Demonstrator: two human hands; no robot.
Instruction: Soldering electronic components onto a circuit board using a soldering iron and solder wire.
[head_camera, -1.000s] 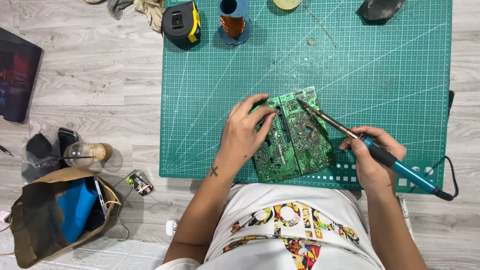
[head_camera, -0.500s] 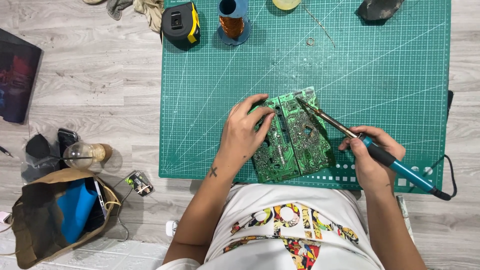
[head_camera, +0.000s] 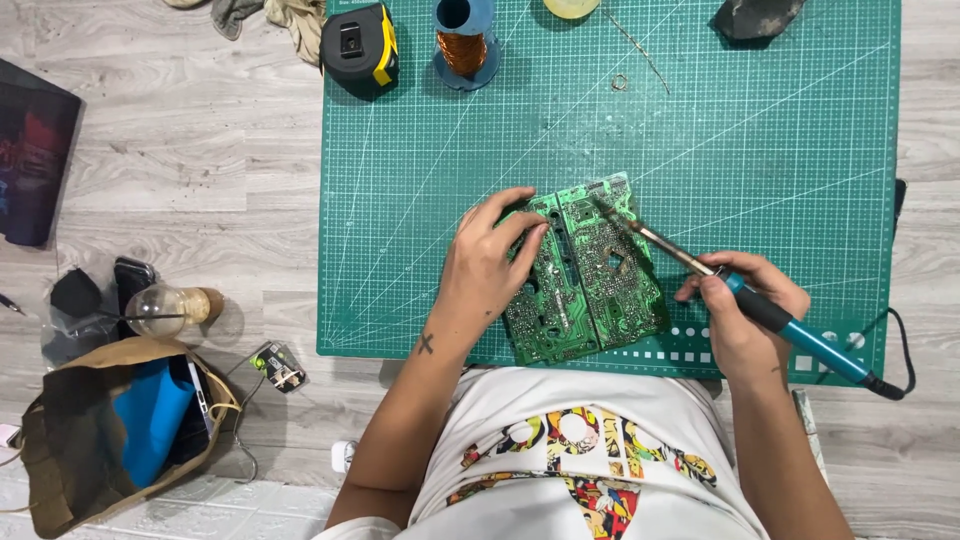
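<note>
A green circuit board (head_camera: 590, 275) lies solder side up on a green cutting mat (head_camera: 700, 120). My left hand (head_camera: 485, 265) rests on the board's left edge, fingers spread over it and holding it down. My right hand (head_camera: 740, 310) grips a soldering iron (head_camera: 760, 310) with a blue and black handle. Its metal tip touches the board near the upper right corner. The iron's black cord trails off the mat's right edge.
At the mat's top stand a tape measure (head_camera: 360, 45), a copper wire spool (head_camera: 465, 40) and a dark object (head_camera: 755, 15). On the wooden floor to the left are a glass bulb (head_camera: 165, 310), a brown bag (head_camera: 110, 430) and a small component (head_camera: 278, 365).
The iron's tip has crept slightly up and left along the board's top. My left hand stays put.
</note>
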